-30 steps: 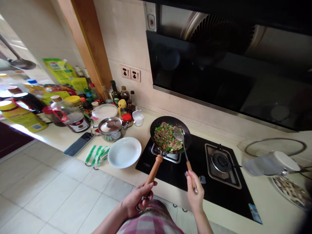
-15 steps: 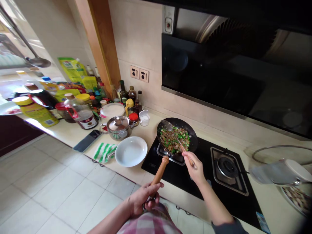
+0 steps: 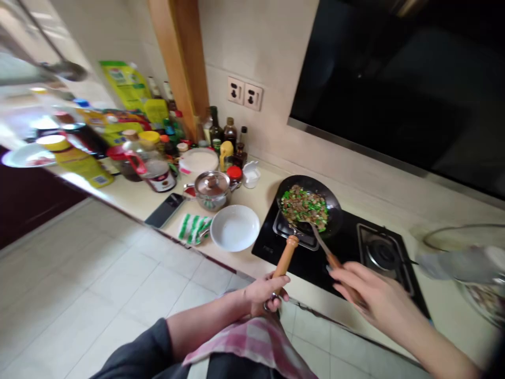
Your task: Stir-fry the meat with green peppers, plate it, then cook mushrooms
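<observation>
The left hand (image 3: 265,292) is closed around the end of the wooden handle (image 3: 284,258) of the black pan (image 3: 308,205), which sits on the stove (image 3: 347,247) ahead of this hand. The right hand (image 3: 369,299) grips the spatula (image 3: 321,243), whose blade lies at the near edge of the food (image 3: 303,206) in the pan. Left of the pan, a white plate (image 3: 235,227) rests on the bench (image 3: 158,197).

white plate (image 3: 234,228) | lidded steel pot (image 3: 212,190) | striped cloth (image 3: 192,227) | phone (image 3: 164,209)
</observation>
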`<state>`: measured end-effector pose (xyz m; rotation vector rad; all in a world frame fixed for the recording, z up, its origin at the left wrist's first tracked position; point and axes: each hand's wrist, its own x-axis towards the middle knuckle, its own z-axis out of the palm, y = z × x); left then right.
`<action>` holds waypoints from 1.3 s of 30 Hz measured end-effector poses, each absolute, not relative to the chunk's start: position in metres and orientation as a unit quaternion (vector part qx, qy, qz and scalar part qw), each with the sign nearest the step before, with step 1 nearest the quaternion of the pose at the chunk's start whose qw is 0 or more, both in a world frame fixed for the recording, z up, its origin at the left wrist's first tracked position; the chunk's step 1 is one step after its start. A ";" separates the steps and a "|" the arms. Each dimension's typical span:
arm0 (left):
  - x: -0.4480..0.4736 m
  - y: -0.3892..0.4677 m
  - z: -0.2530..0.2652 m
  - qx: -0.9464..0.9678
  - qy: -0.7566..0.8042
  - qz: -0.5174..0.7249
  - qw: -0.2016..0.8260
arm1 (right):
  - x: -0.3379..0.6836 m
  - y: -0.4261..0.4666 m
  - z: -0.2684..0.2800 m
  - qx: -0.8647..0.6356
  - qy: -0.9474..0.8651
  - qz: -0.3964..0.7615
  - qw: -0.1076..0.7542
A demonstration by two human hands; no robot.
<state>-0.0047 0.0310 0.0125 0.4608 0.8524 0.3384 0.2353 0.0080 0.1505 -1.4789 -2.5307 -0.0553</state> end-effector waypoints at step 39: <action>0.000 0.025 0.019 0.196 0.418 0.235 0.855 | 0.306 0.147 0.139 -0.513 -0.808 0.077 0.279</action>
